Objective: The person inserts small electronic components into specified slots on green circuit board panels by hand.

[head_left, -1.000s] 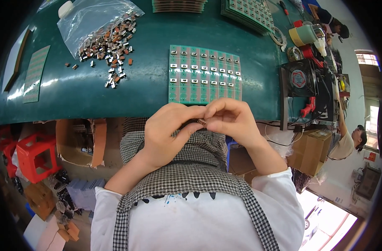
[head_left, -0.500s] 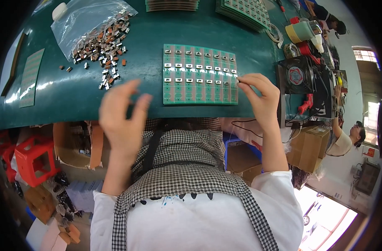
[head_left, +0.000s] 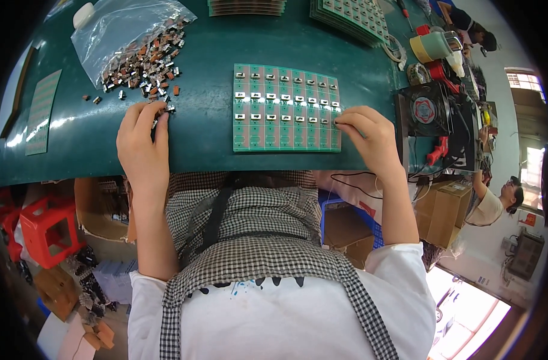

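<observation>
A green circuit board panel [head_left: 287,140] lies on the table in front of me, with rows of small metal slide switches [head_left: 271,117] set on it. My right hand [head_left: 370,135] is at the panel's right edge, thumb and fingertips pinched on a slide switch at the end of the lowest filled row. At the near end of a loose heap of slide switches [head_left: 143,69], my left hand [head_left: 143,141] has its thumb and index finger closed around a small switch, partly hidden by the fingers.
A clear plastic bag [head_left: 115,39] lies under the heap. Another board panel [head_left: 43,114] rests at the left. Stacked panels [head_left: 352,21] stand at the back. On the right are a fan [head_left: 429,109] and a yellow-green container [head_left: 429,48]. Two people are farther right.
My left hand has moved left to the heap, and its spread fingers have closed there. My right hand stays at the panel's right edge, shifted slightly left.
</observation>
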A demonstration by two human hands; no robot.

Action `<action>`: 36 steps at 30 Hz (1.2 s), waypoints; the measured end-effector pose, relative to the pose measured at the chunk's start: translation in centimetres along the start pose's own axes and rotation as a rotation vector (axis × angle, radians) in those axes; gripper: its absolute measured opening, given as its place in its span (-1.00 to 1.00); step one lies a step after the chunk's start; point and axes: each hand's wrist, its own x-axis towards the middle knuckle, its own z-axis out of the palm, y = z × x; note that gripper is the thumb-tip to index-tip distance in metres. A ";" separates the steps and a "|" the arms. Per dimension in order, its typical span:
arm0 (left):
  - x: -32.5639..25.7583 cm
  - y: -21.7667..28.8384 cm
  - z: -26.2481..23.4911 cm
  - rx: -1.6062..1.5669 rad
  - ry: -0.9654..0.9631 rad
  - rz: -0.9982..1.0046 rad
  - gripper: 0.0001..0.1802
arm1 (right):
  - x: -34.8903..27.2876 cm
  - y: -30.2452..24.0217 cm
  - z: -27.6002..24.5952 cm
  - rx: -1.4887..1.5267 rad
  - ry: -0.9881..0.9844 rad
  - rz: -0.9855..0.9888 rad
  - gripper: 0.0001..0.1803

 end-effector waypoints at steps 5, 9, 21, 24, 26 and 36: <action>0.1 -0.5 -0.3 0.006 0.018 0.056 -0.88 | 0.0 0.0 0.1 -0.005 -0.016 -0.010 -0.87; -0.4 0.8 -1.0 -0.345 0.067 0.040 -0.89 | -0.2 -1.5 -0.7 -0.112 -0.003 0.039 -0.79; -5.0 5.4 -0.3 -1.201 -0.348 -0.212 -0.88 | 1.0 -10.9 5.2 0.616 0.078 -0.007 -0.68; -5.1 5.2 0.0 -1.357 -0.383 -0.270 -0.90 | 1.0 -10.9 5.8 0.619 0.135 -0.057 -0.73; -5.1 5.2 0.0 -1.442 -0.396 -0.321 -0.91 | 1.1 -11.1 5.8 0.641 0.134 -0.058 -0.75; -3.3 3.0 -0.6 -0.521 -0.031 -0.018 -0.77 | 2.3 -10.5 6.1 0.396 0.134 -0.009 -0.80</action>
